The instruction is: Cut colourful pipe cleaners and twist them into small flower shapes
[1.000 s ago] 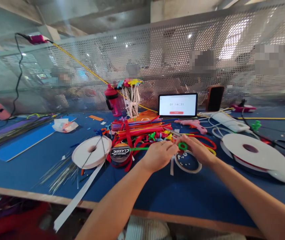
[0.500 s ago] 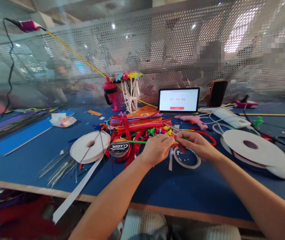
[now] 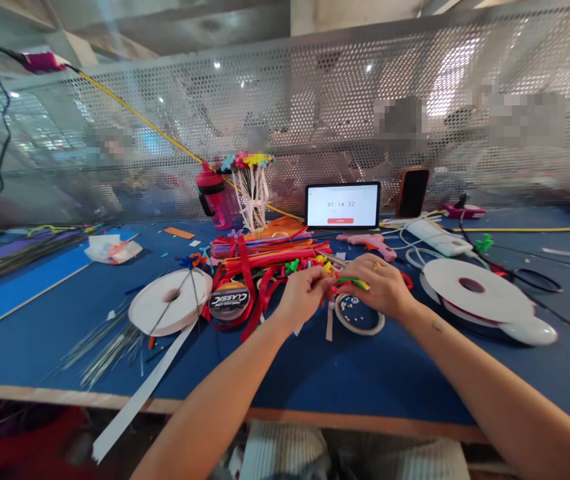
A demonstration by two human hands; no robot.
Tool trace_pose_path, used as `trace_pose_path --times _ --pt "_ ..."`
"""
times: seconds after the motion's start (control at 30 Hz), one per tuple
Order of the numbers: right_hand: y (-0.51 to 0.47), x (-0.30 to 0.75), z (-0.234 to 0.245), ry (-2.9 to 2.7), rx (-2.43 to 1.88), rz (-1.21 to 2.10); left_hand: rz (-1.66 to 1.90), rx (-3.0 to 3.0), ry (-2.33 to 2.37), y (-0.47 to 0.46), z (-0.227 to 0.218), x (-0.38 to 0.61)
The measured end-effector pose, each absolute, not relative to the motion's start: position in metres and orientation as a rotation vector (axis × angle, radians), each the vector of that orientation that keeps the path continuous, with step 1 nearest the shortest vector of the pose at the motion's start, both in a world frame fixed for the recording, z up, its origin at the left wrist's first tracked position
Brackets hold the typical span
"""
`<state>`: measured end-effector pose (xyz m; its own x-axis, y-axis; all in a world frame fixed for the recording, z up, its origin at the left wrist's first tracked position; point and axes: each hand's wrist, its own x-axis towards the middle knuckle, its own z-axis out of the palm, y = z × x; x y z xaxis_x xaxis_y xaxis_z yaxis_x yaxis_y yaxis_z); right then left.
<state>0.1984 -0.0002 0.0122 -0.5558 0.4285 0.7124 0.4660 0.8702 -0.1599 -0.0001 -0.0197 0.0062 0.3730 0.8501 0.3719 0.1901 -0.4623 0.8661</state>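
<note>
1. In the right hand (image 3: pixel 383 283), fingers bent and closed upon a thin green fuzzy craft stem (image 3: pixel 352 282), yellowish at its right end.
2. Just to the left, the left hand (image 3: pixel 305 291), with fingertips drawn together near the stem; cannot tell what is pinched there, because hidden.
3. Under the right hand, on the blue tabletop (image 3: pixel 389 380), a pale round ring (image 3: pixel 361 331) with small white bits inside.
4. On the far side of the hands, a pile of red, pink and orange fuzzy stems (image 3: pixel 275 251); to its right, a pink plastic glue gun (image 3: pixel 372 245).
5. To the left, a round spool with black label (image 3: pixel 229 301), then a flat white reel (image 3: pixel 149 308).
6. To the right, a second flat white reel (image 3: pixel 445 283).
7. Farther, from left to right: a pink plastic bottle (image 3: pixel 222 210), a bunch of colourful flowers (image 3: pixel 255 190), a black-framed tablet (image 3: pixel 342 200) with lit screen.
</note>
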Motion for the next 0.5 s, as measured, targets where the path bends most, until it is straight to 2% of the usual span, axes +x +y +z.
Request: trace_pose_path --times 0.13,0.23,0.33,0.5 --pt "0.000 0.188 0.010 -1.984 -0.786 0.822 1.287 2.659 1.037 -0.021 -0.001 -0.005" --pt "-0.005 0.183 0.013 -1.961 -0.759 1.078 1.321 2.863 1.051 -0.021 -0.002 -0.007" --pt "-0.008 0.183 0.016 -2.033 -0.783 0.883 1.308 2.657 1.041 -0.022 0.002 -0.006" --pt "-0.003 0.189 0.017 -2.177 -0.735 0.060 1.103 1.749 0.863 -0.022 0.006 0.003"
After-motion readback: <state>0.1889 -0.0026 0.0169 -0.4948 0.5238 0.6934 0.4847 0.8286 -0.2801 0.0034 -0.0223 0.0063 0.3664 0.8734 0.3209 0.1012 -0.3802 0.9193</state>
